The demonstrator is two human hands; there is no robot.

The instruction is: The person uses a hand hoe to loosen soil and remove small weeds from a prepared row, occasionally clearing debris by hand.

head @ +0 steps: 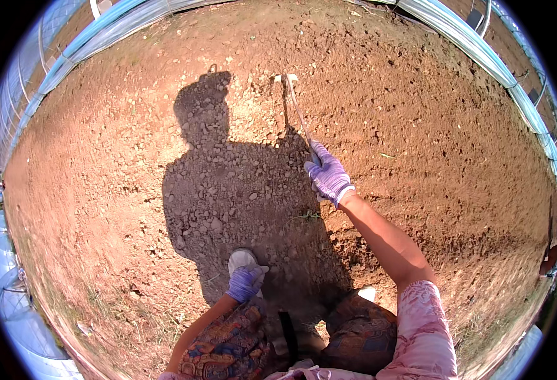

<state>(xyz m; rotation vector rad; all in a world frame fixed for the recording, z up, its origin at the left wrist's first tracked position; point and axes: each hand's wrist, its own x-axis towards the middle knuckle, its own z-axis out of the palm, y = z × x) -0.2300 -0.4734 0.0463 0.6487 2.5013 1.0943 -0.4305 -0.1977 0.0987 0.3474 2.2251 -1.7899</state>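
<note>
My right hand (328, 175), in a purple-and-white knit glove, is closed around the handle of a long-handled hoe (297, 104). The hoe reaches away from me, and its pale metal head (286, 77) rests at the soil. In a matching glove, my left hand (246, 283) is by my left knee, just above a pale shoe (241, 259); its fingers are curled and I cannot tell whether they hold anything. Loose brown soil (392, 142) with small clods lies before me, partly under my shadow.
Rolled plastic sheeting (506, 78) borders the ground at the far right, with more sheeting (64, 59) over hoops at the far left. Part of another person's arm (551, 261) shows at the right rim. Dry grass (117, 308) grows at lower left.
</note>
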